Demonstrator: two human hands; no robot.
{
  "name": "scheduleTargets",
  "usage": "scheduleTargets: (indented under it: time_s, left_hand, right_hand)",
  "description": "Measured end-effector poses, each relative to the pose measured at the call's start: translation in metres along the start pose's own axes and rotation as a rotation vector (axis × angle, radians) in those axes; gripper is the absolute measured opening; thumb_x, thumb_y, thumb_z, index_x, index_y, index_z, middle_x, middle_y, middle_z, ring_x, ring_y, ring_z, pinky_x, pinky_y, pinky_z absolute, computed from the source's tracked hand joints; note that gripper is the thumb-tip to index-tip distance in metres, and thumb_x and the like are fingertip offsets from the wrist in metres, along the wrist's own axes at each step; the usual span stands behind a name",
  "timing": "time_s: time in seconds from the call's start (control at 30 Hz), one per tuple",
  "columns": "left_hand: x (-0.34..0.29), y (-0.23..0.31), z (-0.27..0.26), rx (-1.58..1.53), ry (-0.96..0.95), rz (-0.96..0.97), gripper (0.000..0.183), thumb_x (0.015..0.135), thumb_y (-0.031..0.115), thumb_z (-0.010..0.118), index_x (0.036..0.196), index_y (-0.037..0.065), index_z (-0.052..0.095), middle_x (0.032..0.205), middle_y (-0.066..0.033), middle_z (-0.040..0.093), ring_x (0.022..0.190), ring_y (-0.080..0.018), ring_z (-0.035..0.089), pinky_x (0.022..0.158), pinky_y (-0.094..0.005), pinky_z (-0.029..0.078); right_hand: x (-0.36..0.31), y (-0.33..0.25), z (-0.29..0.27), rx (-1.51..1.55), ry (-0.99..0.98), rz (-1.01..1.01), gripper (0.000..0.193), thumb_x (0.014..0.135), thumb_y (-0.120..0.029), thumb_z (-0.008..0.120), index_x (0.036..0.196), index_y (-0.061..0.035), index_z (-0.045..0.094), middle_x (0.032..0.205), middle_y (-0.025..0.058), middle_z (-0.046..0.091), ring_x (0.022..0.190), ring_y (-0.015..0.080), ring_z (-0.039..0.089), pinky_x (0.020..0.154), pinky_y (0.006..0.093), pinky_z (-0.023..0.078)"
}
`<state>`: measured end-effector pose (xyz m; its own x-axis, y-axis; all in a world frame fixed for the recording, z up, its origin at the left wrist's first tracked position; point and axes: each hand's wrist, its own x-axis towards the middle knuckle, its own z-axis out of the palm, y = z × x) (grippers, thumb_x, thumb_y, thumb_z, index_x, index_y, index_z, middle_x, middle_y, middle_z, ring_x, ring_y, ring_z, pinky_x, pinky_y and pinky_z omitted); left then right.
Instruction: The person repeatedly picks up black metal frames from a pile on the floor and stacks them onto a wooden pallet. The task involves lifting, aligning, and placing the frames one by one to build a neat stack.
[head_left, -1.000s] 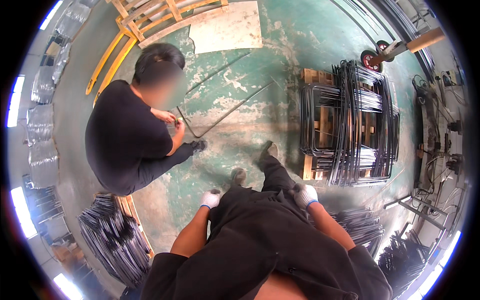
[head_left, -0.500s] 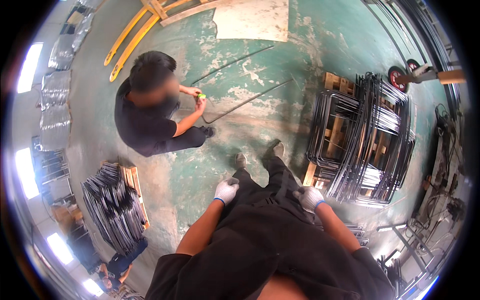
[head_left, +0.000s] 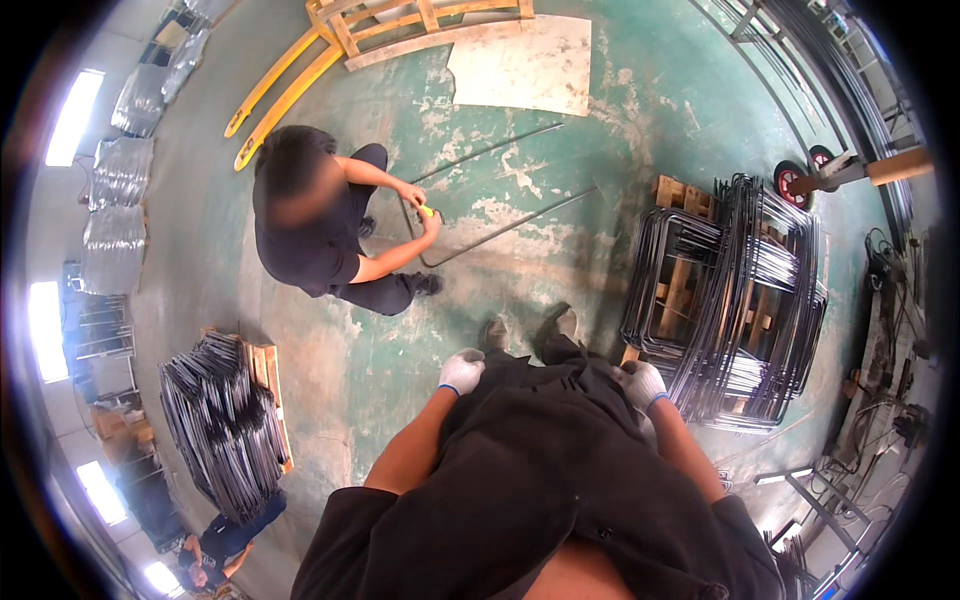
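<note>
My left hand [head_left: 462,371], in a white knit glove with a blue cuff edge, hangs by my left thigh with its fingers curled in and nothing visible in them. On the other side, my right hand [head_left: 643,385] wears the same kind of glove and is closed against the dark trousers [head_left: 590,377]; whatever its fingers may hold is hidden. In front and to the left, a crouching co-worker [head_left: 305,230] holds a small yellow-green tool [head_left: 427,211], perhaps a tape measure, at a bent U-shaped metal rod [head_left: 510,226] on the floor.
Bent black metal frames [head_left: 735,300] are stacked on a wooden pallet to my right. More frames [head_left: 222,420] lie at the left. A yellow pallet jack [head_left: 290,95], a pale board [head_left: 520,65] and red-hubbed wheels [head_left: 790,185] stand farther off. Another person [head_left: 225,545] is at the lower left.
The co-worker's hands and tool have shifted closer to the bent rod's end, and one knee is now raised. My right hand has moved slightly outward; the whole view has tilted a little.
</note>
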<state>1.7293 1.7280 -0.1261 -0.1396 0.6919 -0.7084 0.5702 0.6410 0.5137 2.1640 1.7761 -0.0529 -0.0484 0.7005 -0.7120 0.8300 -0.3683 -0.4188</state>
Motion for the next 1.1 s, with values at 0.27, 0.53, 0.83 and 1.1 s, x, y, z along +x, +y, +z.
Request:
scheduleTargets:
  time_s: [0.27, 0.53, 0.83, 1.1]
  left_hand:
    - [0.034, -0.06, -0.045, 0.017, 0.059, 0.044, 0.039, 0.089, 0.025, 0.064, 0.118, 0.003, 0.079, 0.119, -0.0211, 0.08, 0.113, -0.0347, 0.076, 0.1, -0.041, 0.059]
    - [0.017, -0.121, -0.06, 0.061, 0.078, -0.1, 0.038, 0.086, 0.028, 0.07, 0.114, 0.005, 0.083, 0.116, -0.0197, 0.081, 0.113, -0.033, 0.077, 0.099, -0.0397, 0.059]
    - [0.021, -0.14, -0.05, 0.014, 0.048, -0.035, 0.04, 0.086, 0.032, 0.067, 0.113, 0.007, 0.084, 0.118, -0.0183, 0.08, 0.116, -0.0351, 0.075, 0.102, -0.0416, 0.059]
    - [0.039, -0.151, -0.041, -0.003, 0.069, -0.029, 0.042, 0.088, 0.032, 0.062, 0.116, 0.008, 0.082, 0.121, -0.0189, 0.079, 0.118, -0.038, 0.073, 0.104, -0.0459, 0.057]
  right_hand:
    - [0.0, 0.044, 0.045, 0.305, 0.169, 0.229, 0.039, 0.095, -0.034, 0.072, 0.105, 0.0039, 0.079, 0.088, 0.0199, 0.079, 0.08, 0.027, 0.078, 0.077, 0.0407, 0.059]
    - [-0.033, 0.054, 0.079, 0.158, 0.187, 0.247, 0.035, 0.098, -0.032, 0.068, 0.103, 0.0015, 0.08, 0.089, 0.0167, 0.08, 0.078, 0.0285, 0.077, 0.075, 0.0419, 0.059]
    - [-0.024, 0.034, 0.094, 0.192, 0.259, 0.169, 0.04, 0.096, -0.033, 0.075, 0.11, 0.0041, 0.079, 0.096, 0.0179, 0.081, 0.089, 0.0283, 0.076, 0.086, 0.0397, 0.057]
    - [-0.03, 0.018, 0.078, 0.196, 0.195, 0.197, 0.035, 0.098, -0.032, 0.076, 0.11, 0.001, 0.08, 0.085, 0.0075, 0.076, 0.074, 0.0155, 0.068, 0.071, 0.0346, 0.055]
